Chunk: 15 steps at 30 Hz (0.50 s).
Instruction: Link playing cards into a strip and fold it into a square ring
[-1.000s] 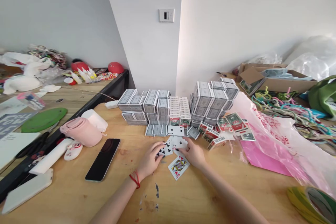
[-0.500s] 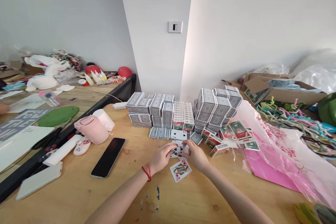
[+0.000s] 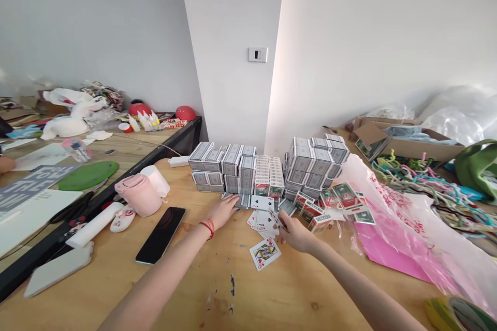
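Note:
My left hand (image 3: 225,212) has its fingers stretched out over a low row of grey-backed playing cards (image 3: 245,201), touching them. Between the fingers and thumb of my right hand (image 3: 294,230) are playing cards (image 3: 275,219), held tilted; how many I cannot tell. Loose face-up cards (image 3: 262,221) lie fanned beside that hand. Nearer to me is a queen of hearts (image 3: 264,253), face up on the wooden table. A two of spades (image 3: 261,202) rests face up just beyond the fanned cards.
Grey-backed decks stand stacked at the left (image 3: 238,168) and right (image 3: 310,165), with a column of card boxes (image 3: 268,170) between. Red and green card boxes (image 3: 345,196) lie near pink plastic wrapping (image 3: 388,243). A phone (image 3: 161,235), pink cup (image 3: 139,195) and tape roll (image 3: 462,313) are around.
My left hand has moved left from the face-up cards to the grey-backed row. My right hand has shifted slightly right and down, with cards in it. The fanned cards are more exposed.

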Each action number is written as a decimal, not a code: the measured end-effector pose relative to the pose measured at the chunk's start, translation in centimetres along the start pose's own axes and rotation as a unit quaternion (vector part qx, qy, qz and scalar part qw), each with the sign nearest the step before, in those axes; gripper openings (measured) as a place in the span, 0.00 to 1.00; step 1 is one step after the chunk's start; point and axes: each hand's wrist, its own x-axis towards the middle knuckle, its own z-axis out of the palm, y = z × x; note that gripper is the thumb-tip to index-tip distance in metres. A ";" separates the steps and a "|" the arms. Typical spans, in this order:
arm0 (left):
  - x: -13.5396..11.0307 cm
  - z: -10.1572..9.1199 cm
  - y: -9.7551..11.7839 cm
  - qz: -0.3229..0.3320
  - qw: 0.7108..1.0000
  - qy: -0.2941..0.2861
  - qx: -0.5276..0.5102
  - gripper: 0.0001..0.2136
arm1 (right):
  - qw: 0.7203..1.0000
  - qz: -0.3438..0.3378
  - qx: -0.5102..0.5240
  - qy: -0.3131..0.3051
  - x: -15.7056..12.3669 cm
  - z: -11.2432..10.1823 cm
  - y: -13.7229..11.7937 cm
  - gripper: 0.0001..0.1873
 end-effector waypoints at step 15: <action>1.4 -1.4 -0.7 0.028 0.995 -0.092 0.002 0.12 | 0.913 -0.016 -0.379 -0.147 -0.9 -2.7 -4.2 0.23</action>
